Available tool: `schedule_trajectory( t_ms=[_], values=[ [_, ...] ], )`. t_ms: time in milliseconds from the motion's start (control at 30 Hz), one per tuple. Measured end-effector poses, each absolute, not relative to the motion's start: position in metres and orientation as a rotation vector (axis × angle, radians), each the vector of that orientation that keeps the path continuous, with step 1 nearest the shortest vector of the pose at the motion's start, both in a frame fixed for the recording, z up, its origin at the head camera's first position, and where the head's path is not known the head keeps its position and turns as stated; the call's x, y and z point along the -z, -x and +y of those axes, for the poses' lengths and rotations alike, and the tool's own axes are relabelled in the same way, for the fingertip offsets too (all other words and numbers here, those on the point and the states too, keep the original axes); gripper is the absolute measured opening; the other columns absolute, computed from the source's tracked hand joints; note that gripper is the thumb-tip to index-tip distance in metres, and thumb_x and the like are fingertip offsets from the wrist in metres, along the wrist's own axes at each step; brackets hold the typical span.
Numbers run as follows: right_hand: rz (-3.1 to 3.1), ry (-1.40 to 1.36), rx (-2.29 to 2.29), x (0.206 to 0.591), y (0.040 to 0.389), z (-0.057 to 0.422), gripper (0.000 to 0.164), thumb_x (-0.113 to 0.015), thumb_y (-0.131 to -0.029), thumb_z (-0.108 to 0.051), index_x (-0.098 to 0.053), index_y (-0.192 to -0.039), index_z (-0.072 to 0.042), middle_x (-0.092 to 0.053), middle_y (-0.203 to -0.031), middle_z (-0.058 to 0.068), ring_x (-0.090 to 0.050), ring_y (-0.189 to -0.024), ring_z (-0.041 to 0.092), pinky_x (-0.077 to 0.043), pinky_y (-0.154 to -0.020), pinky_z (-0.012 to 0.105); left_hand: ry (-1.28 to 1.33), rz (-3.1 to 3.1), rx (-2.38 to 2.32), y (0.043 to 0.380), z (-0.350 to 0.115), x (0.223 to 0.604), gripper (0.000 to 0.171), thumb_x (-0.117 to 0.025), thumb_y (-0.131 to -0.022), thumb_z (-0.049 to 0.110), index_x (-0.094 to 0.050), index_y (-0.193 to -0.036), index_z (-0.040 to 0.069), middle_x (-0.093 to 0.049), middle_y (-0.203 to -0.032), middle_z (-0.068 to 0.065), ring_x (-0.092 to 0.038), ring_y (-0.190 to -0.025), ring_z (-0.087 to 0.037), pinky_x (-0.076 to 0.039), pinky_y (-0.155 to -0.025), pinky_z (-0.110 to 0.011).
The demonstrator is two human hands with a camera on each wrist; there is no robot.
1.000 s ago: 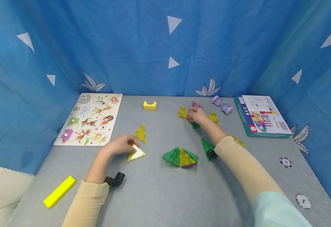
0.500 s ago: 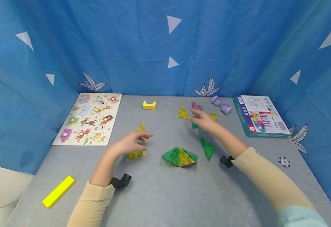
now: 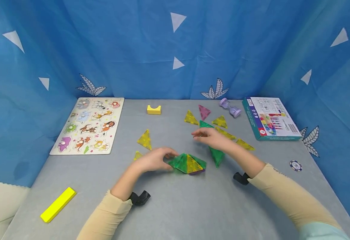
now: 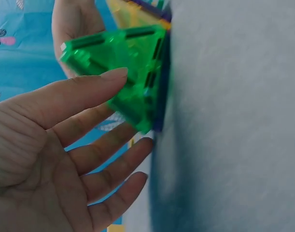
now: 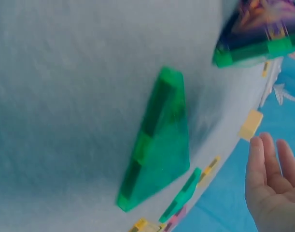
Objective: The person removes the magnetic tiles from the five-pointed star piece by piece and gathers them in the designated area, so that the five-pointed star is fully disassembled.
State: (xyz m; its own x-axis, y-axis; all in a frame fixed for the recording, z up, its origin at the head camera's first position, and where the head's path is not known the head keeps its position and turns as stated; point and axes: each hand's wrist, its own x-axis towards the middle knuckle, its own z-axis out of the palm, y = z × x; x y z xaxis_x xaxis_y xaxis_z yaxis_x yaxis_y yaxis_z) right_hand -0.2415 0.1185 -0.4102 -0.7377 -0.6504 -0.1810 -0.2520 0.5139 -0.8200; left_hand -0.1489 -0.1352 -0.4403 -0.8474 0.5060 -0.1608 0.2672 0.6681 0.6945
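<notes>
At mid-table stands a low peaked shape of translucent magnetic tiles (image 3: 180, 162), green with a yellow triangle (image 3: 193, 164) in front and purple along its base. My left hand (image 3: 155, 160) is at its left corner, thumb and fingers spread around the edge. In the left wrist view, the thumb overlaps a green triangular face (image 4: 130, 53) while the other fingers extend behind and below it. Farther right, my right hand (image 3: 215, 139) hovers with loose fingers and holds nothing. Beneath it lies a long green triangle tile (image 3: 216, 156), with another green tile (image 3: 205, 124) just beyond.
Loose yellow tiles (image 3: 190, 117) and a pink one (image 3: 204, 112) lie behind the right hand. A purple sand timer (image 3: 230, 107) and a box (image 3: 273, 120) are at back right. An animal puzzle board (image 3: 88, 126), a yellow arch block (image 3: 154, 109) and a yellow bar (image 3: 58, 205) are leftward.
My left hand has let go of the yellow tile on the left and moved right to the tile shape. My right hand has drawn back from the far tiles toward me.
</notes>
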Motion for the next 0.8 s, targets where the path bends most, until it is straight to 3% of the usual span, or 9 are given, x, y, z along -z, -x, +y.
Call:
schedule_trajectory(
  t_ms=[167, 300, 567, 800],
  values=[
    [2.281, 0.832, 1.044, 0.421, 0.233, 0.114, 0.03, -0.054, -0.095, -0.019, -0.061, -0.118, -0.001, -0.063, -0.113, 0.013, -0.059, -0.1, 0.021, -0.049, -0.084, 0.036, -0.646, 2.597, -0.952, 0.147, -0.131, 0.446, 0.044, -0.073, -0.078, 0.012, -0.061, -0.121, 0.013, -0.061, -0.117, -0.002, -0.058, -0.104, -0.018, -0.047, -0.087, -0.036],
    [2.276, 0.954, 0.954, 0.425, 0.223, 0.111, 0.029, -0.057, -0.094, -0.022, -0.063, -0.116, -0.004, -0.064, -0.113, 0.008, -0.059, -0.103, 0.019, -0.049, -0.085, 0.035, -0.647, 2.645, -0.933, 0.147, -0.127, 0.448, 0.043, -0.075, -0.077, 0.011, -0.062, -0.119, 0.013, -0.061, -0.114, -0.001, -0.059, -0.102, -0.018, -0.047, -0.086, -0.036],
    [2.497, 1.164, 0.667, 0.423, 0.195, 0.109, 0.043, -0.071, -0.079, -0.046, -0.067, -0.108, -0.014, -0.063, -0.106, -0.003, -0.058, -0.099, 0.018, -0.049, -0.08, 0.036, -0.687, 2.686, -0.933, 0.151, -0.117, 0.451, 0.04, -0.072, -0.08, 0.016, -0.063, -0.119, 0.014, -0.062, -0.112, 0.001, -0.058, -0.098, -0.013, -0.048, -0.082, -0.03],
    [2.624, 1.188, 0.594, 0.432, 0.175, 0.093, 0.052, -0.075, -0.072, -0.051, -0.062, -0.107, -0.014, -0.06, -0.102, -0.001, -0.055, -0.086, 0.014, -0.046, -0.069, 0.03, -0.67, 2.699, -0.943, 0.144, -0.125, 0.449, 0.037, -0.073, -0.079, 0.012, -0.065, -0.116, 0.011, -0.063, -0.107, 0.0, -0.06, -0.092, -0.012, -0.049, -0.078, -0.026]
  ],
)
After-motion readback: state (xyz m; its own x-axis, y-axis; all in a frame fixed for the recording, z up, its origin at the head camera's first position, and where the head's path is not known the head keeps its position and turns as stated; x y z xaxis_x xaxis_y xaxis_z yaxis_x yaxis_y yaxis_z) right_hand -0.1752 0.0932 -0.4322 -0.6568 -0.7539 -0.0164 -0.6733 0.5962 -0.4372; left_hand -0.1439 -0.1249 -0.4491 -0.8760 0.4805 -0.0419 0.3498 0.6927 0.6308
